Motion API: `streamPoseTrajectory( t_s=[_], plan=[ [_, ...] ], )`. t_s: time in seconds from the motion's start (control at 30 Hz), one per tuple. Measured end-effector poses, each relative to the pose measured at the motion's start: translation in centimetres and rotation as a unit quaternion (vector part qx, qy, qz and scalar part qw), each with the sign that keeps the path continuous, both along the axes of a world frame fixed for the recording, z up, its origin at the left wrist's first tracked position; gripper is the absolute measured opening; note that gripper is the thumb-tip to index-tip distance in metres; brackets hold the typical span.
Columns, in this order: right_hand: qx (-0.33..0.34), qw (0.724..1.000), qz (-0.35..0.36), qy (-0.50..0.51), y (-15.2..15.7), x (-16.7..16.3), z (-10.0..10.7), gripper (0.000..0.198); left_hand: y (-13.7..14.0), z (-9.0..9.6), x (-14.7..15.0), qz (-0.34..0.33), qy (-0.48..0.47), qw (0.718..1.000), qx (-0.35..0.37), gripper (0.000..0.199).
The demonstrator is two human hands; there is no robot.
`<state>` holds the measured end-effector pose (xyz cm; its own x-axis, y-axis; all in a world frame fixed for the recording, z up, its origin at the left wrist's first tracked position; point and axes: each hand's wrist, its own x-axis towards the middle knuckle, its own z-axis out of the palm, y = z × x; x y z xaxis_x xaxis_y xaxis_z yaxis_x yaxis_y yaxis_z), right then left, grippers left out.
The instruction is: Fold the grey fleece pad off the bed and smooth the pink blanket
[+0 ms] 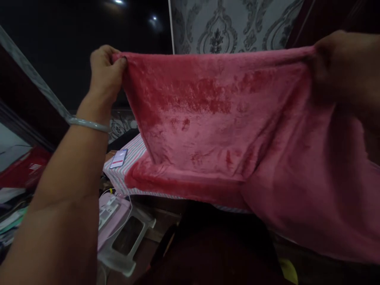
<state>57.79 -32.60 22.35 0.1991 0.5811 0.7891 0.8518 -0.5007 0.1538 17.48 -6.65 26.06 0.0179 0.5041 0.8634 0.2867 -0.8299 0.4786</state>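
Note:
A plush pink-red blanket (190,118) is stretched upright between my two hands. Its upper left corner is pinched in my left hand (105,65), between thumb and fingers. My right hand (341,67), blurred and in shadow, is closed around the upper edge on the other side. Below, part of the cloth rests folded on a table with a striped cover (135,148), and a long stretch hangs down at the right. A light bangle (90,124) circles my left wrist.
A phone (118,158) with a lit screen lies on the striped cover's left corner. Lower left, a power strip (108,209) with a white cable sits on a pink surface above a pale plastic stool (138,233). A large dark screen (142,35) stands behind, beside patterned wallpaper (216,31).

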Motion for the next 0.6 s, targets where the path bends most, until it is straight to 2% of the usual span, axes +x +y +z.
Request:
streamPoseTrajectory(
  t_s=[0.07,0.13,0.37,0.5,0.6],
  plan=[
    [-0.021,1.0,0.019,0.0,-0.6,0.4,0.5,0.085,0.0,0.2,0.7,0.003,0.011,1.0,-0.02,0.012],
    [-0.03,0.999,0.026,0.009,-1.0,1.0,0.4,0.094,0.0,0.0,1.3,0.008,0.015,0.999,-0.029,0.012],
    [-0.001,0.997,0.039,0.059,-2.1,1.5,-0.7,0.071,-0.4,-0.6,0.5,0.078,0.031,0.996,0.003,0.019],
    [0.015,0.992,0.092,0.087,-2.9,0.2,-0.1,0.066,-1.1,-0.2,-1.1,0.114,0.084,0.99,-0.005,0.026],
    [0.012,0.986,0.119,0.113,-1.7,-0.2,0.2,0.073,-1.0,-0.2,-1.9,0.106,0.08,0.991,-0.021,0.027]
  ],
)
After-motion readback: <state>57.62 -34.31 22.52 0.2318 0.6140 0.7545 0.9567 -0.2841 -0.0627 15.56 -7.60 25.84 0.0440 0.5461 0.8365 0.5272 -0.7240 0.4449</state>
